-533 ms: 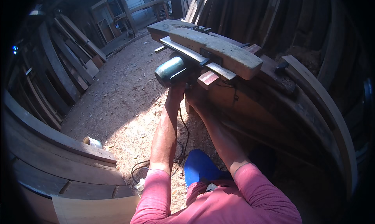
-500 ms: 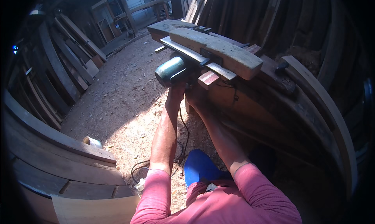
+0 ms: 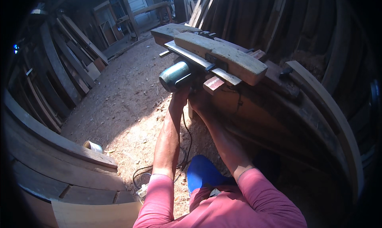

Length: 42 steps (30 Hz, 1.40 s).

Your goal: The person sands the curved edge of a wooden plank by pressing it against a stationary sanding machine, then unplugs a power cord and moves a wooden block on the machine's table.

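A power tool with a teal, rounded motor housing point(image 3: 175, 75) sits at the bench's near side, under a long flat bar point(image 3: 199, 58). A thick wooden block point(image 3: 223, 55) lies alongside the bar, with a black clamp-like piece between them. My left hand point(image 3: 181, 96) is raised right below the motor housing, touching or very near it. Close beside it on the right is my right hand point(image 3: 196, 99), in the shadow under the tool. The fingers of both hands are hidden by the tool and the dark. A black cord point(image 3: 188, 136) hangs from there to the floor.
A short reddish wood piece point(image 3: 213, 83) juts out near the bar. Long curved timber point(image 3: 326, 97) runs along the right. Planks point(image 3: 59, 65) lean at the left, and stacked boards point(image 3: 67, 168) lie nearer. A white bucket point(image 3: 93, 146) stands on the shaving-covered floor point(image 3: 119, 100).
The view has shifted very slightly. My hands and the power tool hold the same place against the bench.
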Each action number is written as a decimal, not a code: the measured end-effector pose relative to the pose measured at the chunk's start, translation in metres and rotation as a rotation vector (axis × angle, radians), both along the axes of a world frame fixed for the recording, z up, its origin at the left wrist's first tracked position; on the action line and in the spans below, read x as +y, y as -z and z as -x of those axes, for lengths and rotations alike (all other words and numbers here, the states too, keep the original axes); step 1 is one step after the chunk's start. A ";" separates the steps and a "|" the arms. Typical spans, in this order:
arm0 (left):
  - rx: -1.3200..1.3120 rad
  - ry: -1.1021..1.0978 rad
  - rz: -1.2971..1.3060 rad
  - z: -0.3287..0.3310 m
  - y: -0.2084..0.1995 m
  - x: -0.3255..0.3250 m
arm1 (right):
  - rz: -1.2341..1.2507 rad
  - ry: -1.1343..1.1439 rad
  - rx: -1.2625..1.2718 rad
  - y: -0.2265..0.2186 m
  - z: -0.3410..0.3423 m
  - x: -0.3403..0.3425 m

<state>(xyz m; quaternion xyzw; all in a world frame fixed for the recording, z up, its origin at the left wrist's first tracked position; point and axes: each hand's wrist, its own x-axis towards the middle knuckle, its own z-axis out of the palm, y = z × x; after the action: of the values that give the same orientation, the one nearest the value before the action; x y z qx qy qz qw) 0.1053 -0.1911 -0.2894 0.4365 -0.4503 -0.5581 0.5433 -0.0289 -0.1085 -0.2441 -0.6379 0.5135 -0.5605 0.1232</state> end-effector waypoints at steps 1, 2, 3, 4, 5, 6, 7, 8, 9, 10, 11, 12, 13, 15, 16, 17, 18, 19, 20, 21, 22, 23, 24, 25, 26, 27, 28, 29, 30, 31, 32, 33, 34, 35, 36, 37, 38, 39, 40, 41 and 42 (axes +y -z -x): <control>-0.063 -0.024 -0.033 -0.008 0.004 -0.007 | 0.005 -0.013 -0.006 -0.002 -0.009 0.002; -0.141 -0.069 0.328 -0.054 0.002 -0.020 | 0.064 -0.060 -0.116 -0.024 -0.046 0.011; -0.179 -0.079 0.506 -0.071 0.005 -0.023 | 0.089 -0.077 -0.162 -0.026 -0.058 0.011; -0.145 -0.045 0.659 -0.040 0.014 -0.023 | 0.091 -0.035 -0.156 -0.002 -0.042 -0.004; -0.045 0.041 0.455 -0.017 0.022 -0.014 | 0.143 0.089 -0.028 0.020 -0.024 -0.018; -0.022 0.071 0.367 -0.018 0.017 -0.011 | 0.216 0.177 0.061 0.027 -0.026 -0.027; 0.027 0.120 0.273 -0.001 0.014 -0.009 | 0.217 0.197 0.080 0.039 -0.014 -0.040; 0.099 0.136 0.201 0.026 0.010 -0.011 | 0.208 0.019 -0.181 0.050 0.004 -0.053; 0.099 0.114 0.175 0.012 0.005 -0.012 | 0.207 -0.107 -0.342 0.041 -0.006 -0.051; 0.104 0.094 0.149 0.001 0.001 -0.013 | 0.207 -0.225 -0.504 0.033 -0.014 -0.047; 0.057 0.129 0.150 -0.023 0.007 -0.011 | 0.206 -0.057 -0.223 0.027 -0.025 -0.034; 0.038 0.151 0.153 -0.029 0.009 -0.011 | 0.211 0.123 0.074 0.024 -0.026 -0.029; 0.019 0.173 0.157 -0.035 0.010 -0.010 | 0.211 0.118 0.068 0.020 -0.031 -0.025; 0.024 0.199 0.161 -0.027 0.007 -0.009 | 0.159 0.039 -0.042 0.019 -0.027 -0.025; 0.030 0.196 0.164 -0.025 0.006 -0.009 | 0.160 0.040 -0.040 0.019 -0.025 -0.025; 0.041 0.193 0.160 -0.021 0.006 -0.007 | 0.175 0.081 0.028 0.022 -0.022 -0.024; 0.049 0.190 0.156 -0.020 0.007 -0.005 | 0.190 0.119 0.094 0.025 -0.021 -0.025; 0.058 0.183 0.147 -0.020 0.010 -0.002 | 0.183 0.116 0.097 0.028 -0.023 -0.025; 0.054 0.175 0.158 -0.021 0.006 -0.001 | 0.212 0.146 0.124 0.031 -0.027 -0.029; 0.043 0.163 0.166 -0.026 0.002 0.001 | 0.240 0.175 0.150 0.033 -0.031 -0.034; 0.054 0.175 0.176 -0.013 -0.003 -0.001 | 0.246 0.190 0.160 0.043 -0.025 -0.049; 0.075 0.187 0.174 0.002 -0.003 -0.003 | 0.261 0.206 0.064 0.052 -0.019 -0.063; 0.104 0.204 0.170 0.018 -0.003 -0.003 | 0.268 0.224 0.029 0.065 -0.005 -0.073; 0.074 0.179 0.185 0.002 -0.009 -0.002 | 0.284 0.200 -0.055 0.057 -0.020 -0.070; 0.046 0.137 0.171 -0.024 -0.002 0.001 | 0.253 0.193 -0.012 0.051 -0.042 -0.055; 0.040 0.129 0.174 -0.026 -0.004 0.003 | 0.247 0.203 0.021 0.051 -0.043 -0.056; 0.037 0.120 0.178 -0.027 -0.006 0.005 | 0.242 0.213 0.054 0.051 -0.044 -0.055; 0.075 0.145 0.190 0.005 -0.017 0.005 | 0.207 -0.077 -0.380 0.059 -0.017 -0.073; 0.084 0.133 0.191 0.010 -0.021 0.008 | 0.179 -0.252 -0.600 0.056 -0.014 -0.072; 0.115 0.110 0.193 0.017 -0.026 0.012 | 0.152 -0.407 -0.832 0.051 -0.009 -0.070; 0.127 0.041 0.186 -0.004 -0.025 0.021 | 0.020 -0.271 -0.484 0.039 -0.032 -0.045; 0.194 0.004 0.208 0.002 -0.032 0.036 | -0.050 -0.189 -0.297 0.038 -0.032 -0.029; 0.200 0.005 0.199 0.006 -0.043 0.053 | -0.108 -0.104 -0.100 0.035 -0.028 -0.013; 0.189 0.070 0.193 0.014 -0.060 0.070 | -0.019 -0.048 0.046 0.035 -0.018 -0.004; 0.178 0.135 0.185 0.020 -0.067 0.080 | 0.067 0.009 0.192 0.036 -0.008 0.007; 0.169 0.134 0.201 0.016 -0.069 0.079 | 0.083 0.008 0.184 0.039 -0.007 0.019; 0.206 0.097 0.120 0.011 -0.065 0.072 | -0.021 -0.029 0.004 0.050 -0.004 0.029; 0.243 0.060 0.039 0.005 -0.061 0.066 | -0.125 -0.068 -0.176 0.060 0.001 0.038; 0.260 0.104 0.041 0.003 -0.056 0.070 | -0.174 -0.137 -0.095 0.063 0.016 0.059; 0.238 0.093 0.075 -0.009 -0.050 0.075 | -0.221 -0.220 -0.027 0.058 0.023 0.083; 0.194 0.000 0.063 -0.003 -0.047 0.081 | -0.218 -0.187 -0.032 0.056 0.041 0.099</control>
<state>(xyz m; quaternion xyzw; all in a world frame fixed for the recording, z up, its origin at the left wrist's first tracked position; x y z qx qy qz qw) 0.1082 -0.1104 -0.2420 0.3631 -0.4128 -0.5835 0.5977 -0.0702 -0.0092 -0.3003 -0.6569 0.5076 -0.4974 0.2518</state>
